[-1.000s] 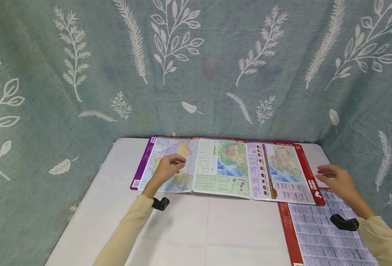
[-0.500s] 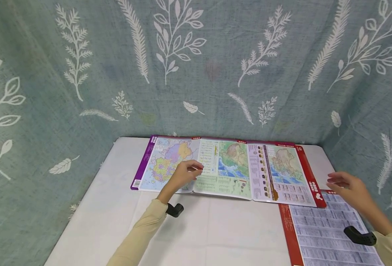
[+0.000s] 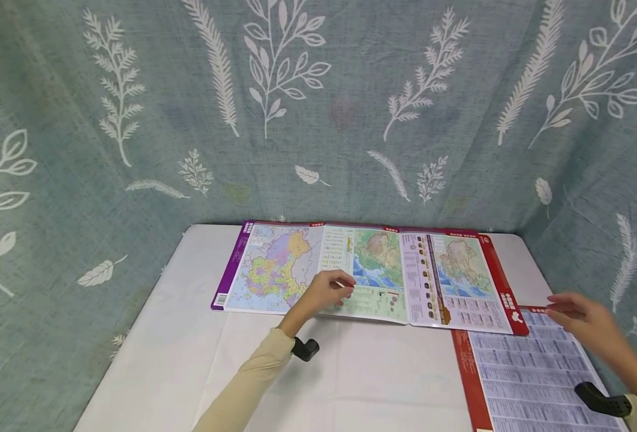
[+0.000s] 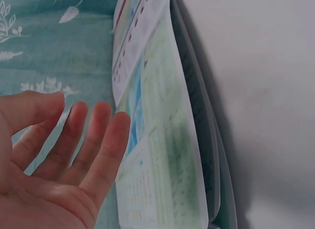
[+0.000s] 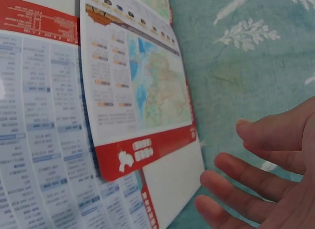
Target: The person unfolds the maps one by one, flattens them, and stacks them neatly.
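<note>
Across the back of the white table lies an unfolded map (image 3: pixel 372 300) with three panels, a purple strip at its left end and a red one at its right. Above its middle panel hovers my left hand (image 3: pixel 326 293), fingers loosely bent and holding nothing. In the left wrist view that map's near edge (image 4: pixel 189 120) stands slightly raised, with a layer beneath it. My right hand (image 3: pixel 588 324) is held over a printed sheet (image 3: pixel 529 372) with a red border, also with nothing in its fingers. The map's red end (image 5: pixel 142 152) overlaps that sheet in the right wrist view.
The table (image 3: pixel 151 360) has a white surface, and its back edge meets a green-grey curtain (image 3: pixel 297 120) with white leaf patterns. The curtain also hangs along the left and right sides. Each wrist wears a small black camera.
My left hand has moved right, from the map's left panel to over the middle one. My right hand has drawn away to the right and nearer me. The map and sheet stay put.
</note>
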A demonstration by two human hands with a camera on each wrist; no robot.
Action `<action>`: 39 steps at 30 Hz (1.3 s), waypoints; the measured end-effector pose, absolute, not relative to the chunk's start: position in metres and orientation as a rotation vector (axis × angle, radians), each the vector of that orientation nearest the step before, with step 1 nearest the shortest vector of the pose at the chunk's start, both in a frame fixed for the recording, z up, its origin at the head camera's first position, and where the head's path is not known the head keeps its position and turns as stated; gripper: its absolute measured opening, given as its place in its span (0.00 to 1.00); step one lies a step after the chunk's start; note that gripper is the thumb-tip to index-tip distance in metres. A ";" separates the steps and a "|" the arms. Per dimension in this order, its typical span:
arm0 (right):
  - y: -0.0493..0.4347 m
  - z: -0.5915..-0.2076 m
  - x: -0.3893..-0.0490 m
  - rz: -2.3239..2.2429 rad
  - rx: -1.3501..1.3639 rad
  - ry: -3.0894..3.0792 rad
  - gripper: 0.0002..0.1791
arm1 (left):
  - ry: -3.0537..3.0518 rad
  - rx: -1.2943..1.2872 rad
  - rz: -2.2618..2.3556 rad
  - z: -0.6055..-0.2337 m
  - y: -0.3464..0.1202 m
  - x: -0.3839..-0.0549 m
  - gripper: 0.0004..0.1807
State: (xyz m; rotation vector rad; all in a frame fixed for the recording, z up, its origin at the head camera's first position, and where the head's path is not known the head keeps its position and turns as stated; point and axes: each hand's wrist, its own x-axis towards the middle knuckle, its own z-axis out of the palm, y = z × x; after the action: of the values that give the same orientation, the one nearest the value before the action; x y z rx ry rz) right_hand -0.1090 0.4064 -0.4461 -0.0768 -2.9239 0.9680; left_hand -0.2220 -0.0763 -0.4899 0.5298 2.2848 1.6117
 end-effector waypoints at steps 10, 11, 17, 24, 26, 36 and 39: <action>0.420 -0.459 -0.098 0.980 -0.199 -2.949 0.27 | 2.180 0.509 1.657 -0.492 -0.049 -0.207 0.08; 0.422 -0.461 -0.097 0.987 -0.222 -2.955 0.28 | 2.181 0.518 1.661 -0.490 -0.047 -0.204 0.08; 0.438 -0.478 -0.090 1.000 -0.343 -2.965 0.29 | 2.139 0.529 1.669 -0.480 -0.030 -0.190 0.07; 0.462 -0.495 -0.082 1.109 -0.517 -3.017 0.35 | 2.055 0.497 1.679 -0.507 -0.007 -0.190 0.11; 0.467 -0.501 -0.079 1.126 -0.570 -3.015 0.35 | 2.038 0.487 1.672 -0.508 -0.001 -0.187 0.11; 0.472 -0.512 -0.067 1.173 -0.630 -2.946 0.31 | 1.974 0.425 1.695 -0.517 0.020 -0.175 0.08; 0.475 -0.516 -0.062 1.215 -0.550 -2.909 0.29 | 1.961 0.404 1.704 -0.519 0.023 -0.173 0.09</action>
State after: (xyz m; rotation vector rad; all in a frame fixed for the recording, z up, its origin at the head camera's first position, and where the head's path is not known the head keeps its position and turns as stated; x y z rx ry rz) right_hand -0.0625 0.4752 -0.5160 -0.5501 -2.9093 1.2152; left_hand -0.1731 0.0234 -0.5192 0.4043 1.9607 1.7038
